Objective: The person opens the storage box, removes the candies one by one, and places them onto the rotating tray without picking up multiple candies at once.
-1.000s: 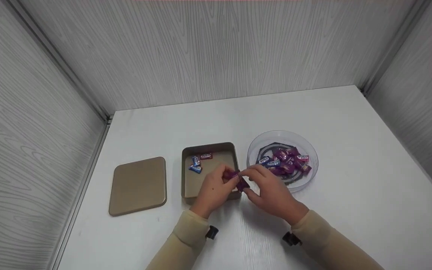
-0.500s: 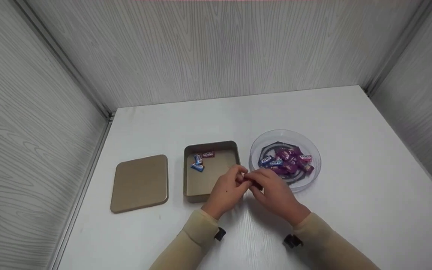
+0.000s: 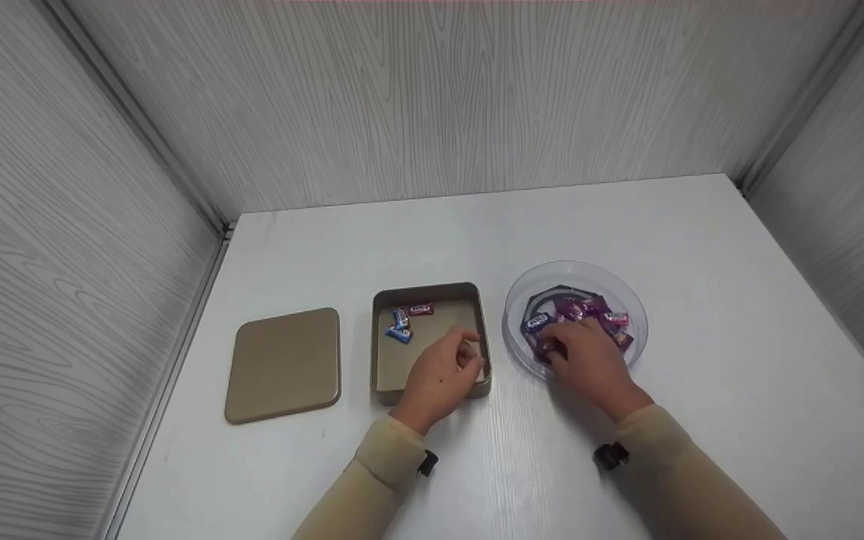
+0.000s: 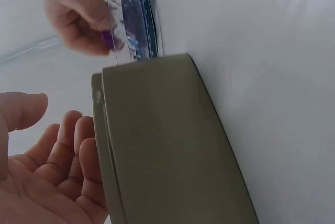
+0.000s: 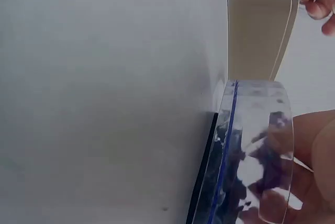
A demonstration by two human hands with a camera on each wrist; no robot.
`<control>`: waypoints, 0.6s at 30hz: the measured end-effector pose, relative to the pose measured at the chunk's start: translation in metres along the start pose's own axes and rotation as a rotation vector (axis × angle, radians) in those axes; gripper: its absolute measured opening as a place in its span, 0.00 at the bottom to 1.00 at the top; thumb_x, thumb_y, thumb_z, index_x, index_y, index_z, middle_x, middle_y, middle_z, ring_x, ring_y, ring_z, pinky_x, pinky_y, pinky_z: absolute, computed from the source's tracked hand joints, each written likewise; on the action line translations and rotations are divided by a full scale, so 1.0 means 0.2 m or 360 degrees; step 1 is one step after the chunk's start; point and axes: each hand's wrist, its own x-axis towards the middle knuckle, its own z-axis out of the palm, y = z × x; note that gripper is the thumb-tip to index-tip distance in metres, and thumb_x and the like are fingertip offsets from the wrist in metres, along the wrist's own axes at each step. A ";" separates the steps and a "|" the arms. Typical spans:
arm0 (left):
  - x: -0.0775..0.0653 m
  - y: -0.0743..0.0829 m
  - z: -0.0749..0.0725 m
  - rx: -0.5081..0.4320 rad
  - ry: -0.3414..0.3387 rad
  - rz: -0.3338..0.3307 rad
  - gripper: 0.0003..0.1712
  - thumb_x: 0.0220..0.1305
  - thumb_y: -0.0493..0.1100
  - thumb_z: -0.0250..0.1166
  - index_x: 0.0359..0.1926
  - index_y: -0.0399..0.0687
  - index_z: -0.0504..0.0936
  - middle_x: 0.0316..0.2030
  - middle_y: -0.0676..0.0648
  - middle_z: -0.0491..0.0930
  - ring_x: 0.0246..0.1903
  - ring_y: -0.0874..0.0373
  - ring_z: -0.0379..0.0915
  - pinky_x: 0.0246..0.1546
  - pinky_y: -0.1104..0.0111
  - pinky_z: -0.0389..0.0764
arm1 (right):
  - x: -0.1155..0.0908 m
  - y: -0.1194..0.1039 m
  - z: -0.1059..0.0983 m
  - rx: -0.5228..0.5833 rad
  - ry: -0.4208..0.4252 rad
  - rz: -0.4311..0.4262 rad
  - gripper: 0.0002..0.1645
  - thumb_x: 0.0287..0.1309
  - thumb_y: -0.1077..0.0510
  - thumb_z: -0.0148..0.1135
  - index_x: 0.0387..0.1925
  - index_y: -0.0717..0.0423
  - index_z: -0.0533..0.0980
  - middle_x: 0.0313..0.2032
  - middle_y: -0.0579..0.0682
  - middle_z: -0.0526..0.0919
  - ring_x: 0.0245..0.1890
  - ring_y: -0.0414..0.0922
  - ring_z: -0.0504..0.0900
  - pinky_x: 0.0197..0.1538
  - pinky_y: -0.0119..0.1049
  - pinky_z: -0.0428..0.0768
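My left hand (image 3: 439, 375) hovers over the right side of an open gold-brown tin (image 3: 396, 369), fingers loosely bent with nothing in them. Inside the tin lie two blue-wrapped candies (image 3: 400, 334) and a red-wrapped candy (image 3: 421, 309). Further right, my right hand (image 3: 595, 364) reaches over the near rim of a round clear dish (image 3: 571, 266). Its fingertips pinch a purple-wrapped candy (image 4: 107, 39), seen in the left wrist view. Several purple candies (image 3: 583, 306), a blue one (image 3: 537, 322) and a pink one (image 3: 616, 319) lie in the dish, partly hidden by that hand.
The tin's flat gold-brown lid (image 3: 284, 365) lies on the white table (image 3: 469, 480) left of the tin. Pale wood-patterned panels (image 3: 432, 97) enclose the table at the back and both sides.
My hands have parted after handling a purple candy together. The right hand has moved right into the dish; the left, now without candy, has shifted slightly left over the tin.
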 end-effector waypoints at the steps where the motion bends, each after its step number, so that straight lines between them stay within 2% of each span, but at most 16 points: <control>1: 0.00 -0.01 -0.01 0.0014 0.0005 0.0001 0.17 0.70 0.46 0.64 0.58 0.53 0.77 0.40 0.58 0.79 0.39 0.63 0.75 0.42 0.63 0.79 | 0.00 0.01 0.00 -0.0017 -0.0017 -0.0004 0.12 0.58 0.63 0.66 0.44 0.51 0.84 0.45 0.48 0.86 0.46 0.52 0.77 0.52 0.47 0.75; 7: 0.02 -0.07 -0.07 0.0189 0.0018 -0.0014 0.19 0.71 0.47 0.64 0.60 0.50 0.77 0.43 0.55 0.79 0.41 0.59 0.76 0.44 0.60 0.79 | 0.01 0.02 -0.01 -0.0039 -0.0083 -0.0033 0.10 0.59 0.62 0.65 0.42 0.53 0.84 0.43 0.49 0.86 0.48 0.51 0.80 0.57 0.48 0.72; 11: 0.05 -0.12 -0.11 0.0426 0.0033 -0.0059 0.22 0.70 0.49 0.63 0.62 0.48 0.77 0.52 0.49 0.80 0.51 0.53 0.77 0.52 0.56 0.77 | 0.01 0.00 -0.03 -0.0019 -0.0094 -0.0003 0.11 0.59 0.60 0.67 0.44 0.54 0.84 0.44 0.50 0.86 0.49 0.51 0.80 0.57 0.48 0.73; 15: 0.08 -0.18 -0.15 0.0648 0.0025 -0.0125 0.26 0.69 0.49 0.63 0.65 0.45 0.76 0.61 0.42 0.75 0.63 0.46 0.69 0.63 0.53 0.70 | 0.01 -0.04 -0.06 0.0033 -0.0082 0.0038 0.13 0.59 0.58 0.66 0.46 0.53 0.83 0.46 0.50 0.85 0.50 0.53 0.76 0.56 0.49 0.75; 18: 0.10 -0.22 -0.16 0.0748 -0.0018 -0.0174 0.29 0.69 0.49 0.62 0.67 0.41 0.74 0.65 0.39 0.71 0.67 0.43 0.64 0.66 0.52 0.67 | 0.01 -0.06 -0.07 0.0080 -0.0067 0.0048 0.13 0.60 0.58 0.64 0.46 0.53 0.82 0.47 0.50 0.84 0.52 0.53 0.75 0.57 0.51 0.75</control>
